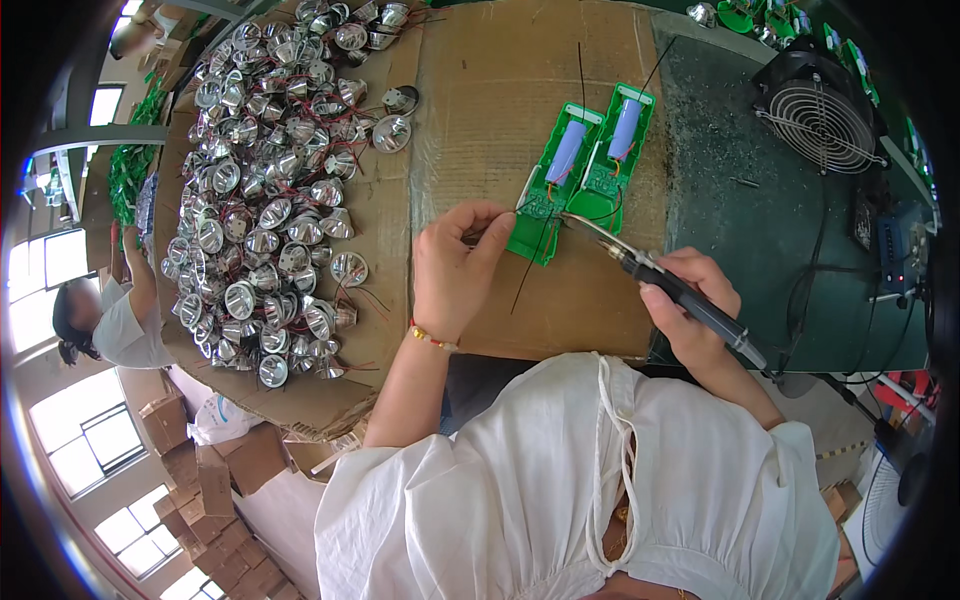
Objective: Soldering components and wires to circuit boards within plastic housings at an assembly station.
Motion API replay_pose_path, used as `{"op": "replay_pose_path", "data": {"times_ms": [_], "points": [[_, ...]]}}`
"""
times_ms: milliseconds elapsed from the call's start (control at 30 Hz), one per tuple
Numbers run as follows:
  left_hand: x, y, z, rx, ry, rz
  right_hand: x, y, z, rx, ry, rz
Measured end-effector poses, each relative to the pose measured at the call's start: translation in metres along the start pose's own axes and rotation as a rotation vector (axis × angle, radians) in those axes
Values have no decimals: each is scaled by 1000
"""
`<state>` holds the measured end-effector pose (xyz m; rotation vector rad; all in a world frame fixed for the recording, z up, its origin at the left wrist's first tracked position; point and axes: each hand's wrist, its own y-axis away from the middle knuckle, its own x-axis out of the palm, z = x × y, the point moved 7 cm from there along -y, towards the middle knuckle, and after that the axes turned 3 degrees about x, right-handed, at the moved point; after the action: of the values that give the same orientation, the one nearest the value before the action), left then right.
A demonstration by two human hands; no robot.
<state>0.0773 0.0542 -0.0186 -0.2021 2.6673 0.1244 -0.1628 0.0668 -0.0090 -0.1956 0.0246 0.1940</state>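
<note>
Two open green plastic housings, a left one (pixel 527 238) and a right one (pixel 608 212), lie side by side on the cardboard. Each contains a lilac cylindrical battery, left (pixel 567 152) and right (pixel 625 128), and a small green circuit board, left (pixel 541 205) and right (pixel 601 182). Thin black wires stick out of both. My left hand (pixel 462 262) is closed in a pinch at the left board's edge; what its fingertips hold is too small to make out. My right hand (pixel 695 305) grips a black-handled soldering iron (pixel 695 302), its tip beside the left board.
A big heap of silver reflector cups (pixel 262 240) with red wires covers the left side. At the right stand a fan with a round wire grille (pixel 822 125) and a blue box (pixel 897 255). Another person (pixel 125 315) is at far left, near stacked cartons (pixel 215 500).
</note>
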Motion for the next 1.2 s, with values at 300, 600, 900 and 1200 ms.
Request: {"op": "replay_pose_path", "data": {"times_ms": [300, 600, 900, 1200], "points": [[2, 1, -3, 114, -156, -44, 15, -10, -8, 19, 140, -70], [3, 0, -1, 100, -147, -53, 17, -8, -14, 65, 153, -81], [3, 1, -1, 124, -149, -80, 14, -7, -12, -3, 87, -159], [4, 1, 0, 105, -140, -71, 16, -8, -4, -67, 123, -72]]}}
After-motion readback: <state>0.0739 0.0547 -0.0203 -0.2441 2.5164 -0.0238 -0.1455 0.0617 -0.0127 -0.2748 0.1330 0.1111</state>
